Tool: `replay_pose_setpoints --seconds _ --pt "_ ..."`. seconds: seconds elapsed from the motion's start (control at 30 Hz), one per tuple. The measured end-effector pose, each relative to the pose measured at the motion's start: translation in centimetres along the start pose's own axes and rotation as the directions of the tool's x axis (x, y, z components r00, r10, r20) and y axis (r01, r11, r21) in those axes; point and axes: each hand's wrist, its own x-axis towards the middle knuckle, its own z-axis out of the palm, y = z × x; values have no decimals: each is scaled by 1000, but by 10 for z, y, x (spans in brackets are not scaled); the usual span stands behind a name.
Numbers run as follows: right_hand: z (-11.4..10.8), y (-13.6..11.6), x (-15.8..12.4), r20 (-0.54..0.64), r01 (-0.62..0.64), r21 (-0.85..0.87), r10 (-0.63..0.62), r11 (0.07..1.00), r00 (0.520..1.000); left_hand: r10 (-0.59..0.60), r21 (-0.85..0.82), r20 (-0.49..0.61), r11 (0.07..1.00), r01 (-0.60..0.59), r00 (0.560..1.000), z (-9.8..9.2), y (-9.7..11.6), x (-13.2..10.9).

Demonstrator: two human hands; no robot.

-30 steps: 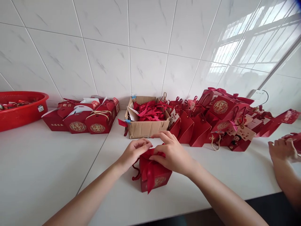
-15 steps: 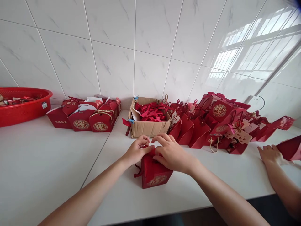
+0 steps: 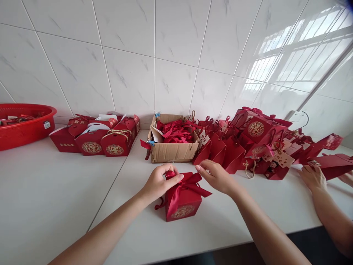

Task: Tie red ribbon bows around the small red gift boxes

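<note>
A: Head view – hands?
B: Left hand (image 3: pixel 157 184) pinches the left loop of the red bow (image 3: pixel 193 179). Right hand (image 3: pixel 219 179) is released, loosely curled just off the bow's right side.
A: Gift box?
B: Red gift box (image 3: pixel 190 204) stands upright under the bow, nearer the worktop (image 3: pixel 132 228)'s front edge than its back. Cardboard carton (image 3: pixel 173 152) of ribbons (image 3: pixel 176 131) sits behind – toward the back edge.

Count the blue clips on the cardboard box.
2: one blue clip at the cardboard box's back-left corner, another clip at its front-left corner. Others may be hidden.
</note>
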Motion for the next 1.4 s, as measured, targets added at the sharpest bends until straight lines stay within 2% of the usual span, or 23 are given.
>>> replay_pose_setpoints --seconds 0.1,0.17,0.3,0.47,0.57,0.67,0.77,0.9,1.03,1.2,1.4 --pt "2 7 0 202 -70 232 22 970 979 -61 -9 4 998 61 998 4 2 -2" --pt "4 6 1 240 -75 360 -15 930 971 -97 -3 7 995 97 995 5 2 -2" --pt "8 4 11 89 -64 392 31 918 996 -90 11 16 996 90 996 4 3 -3" --pt "5 7 16 -48 -72 364 96 928 994 -70 32 21 997 69 997 4 6 -4" --pt "-2 7 -2 18 -111 326 112 939 994 -70 15 28 997 70 997 5 6 -4" --pt "-6 2 -28 168 -109 313 58 944 984 -57 -23 38 998 58 998 5 6 -4" --pt "-2 -7 -45 237 -103 335 22 936 971 -33 -16 34 999 34 999 6 7 -3" --pt "6 -18 -52 198 -127 312 67 941 978 -42 -16 79 999 44 996 7 8 -4" --pt "13 -23 -54 166 -144 379 85 914 982 -4 23 107 1000 1 994 8 5 -5" --pt "30 -27 -61 151 -222 516 167 827 974 86 139 78 986 -96 993 7 0 -4" --pt "46 -26 -67 95 -216 698 211 683 973 84 145 78 985 -94 993 9 -4 -5"
